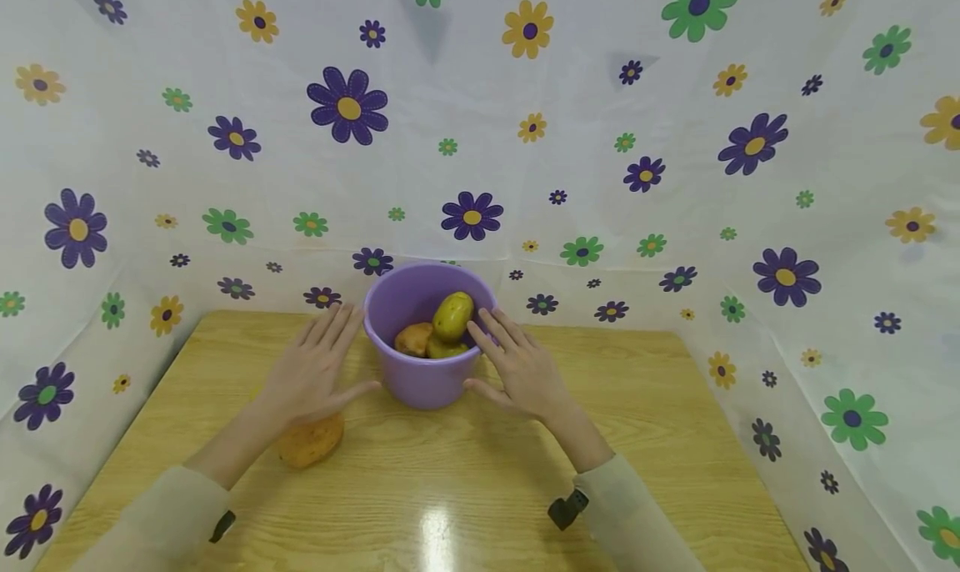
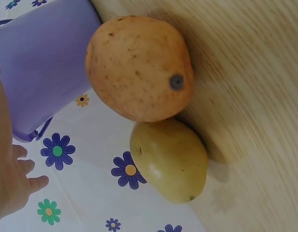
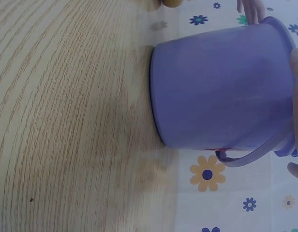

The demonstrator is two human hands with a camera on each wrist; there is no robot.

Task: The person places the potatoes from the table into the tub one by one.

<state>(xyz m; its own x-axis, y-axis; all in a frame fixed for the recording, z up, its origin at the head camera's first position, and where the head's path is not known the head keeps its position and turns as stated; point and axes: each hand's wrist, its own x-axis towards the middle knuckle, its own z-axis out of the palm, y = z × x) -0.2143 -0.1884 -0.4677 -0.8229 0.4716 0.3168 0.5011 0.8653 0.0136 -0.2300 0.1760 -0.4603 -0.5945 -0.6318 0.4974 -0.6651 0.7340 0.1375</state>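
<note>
A purple bucket (image 1: 427,384) stands upright toward the back of the table. Inside it are a yellow-green mango-like fruit (image 1: 453,317), an orange-brown fruit (image 1: 413,339) and another greenish one, partly hidden. My left hand (image 1: 315,376) is at the bucket's left side, fingers straight. On the opposite side is my right hand (image 1: 521,376), its straight fingers by the rim; whether either hand touches the bucket I cannot tell. Under my left wrist lies a speckled orange-brown fruit (image 2: 139,67) with a dark round scar, against a smooth yellow-green fruit (image 2: 171,159).
The wooden table (image 1: 450,489) ends against flower-printed white sheeting (image 1: 570,80) at the back and sides. The bucket's handle (image 3: 258,154) hangs along its side. A dark wrist strap (image 1: 567,509) shows at my right cuff.
</note>
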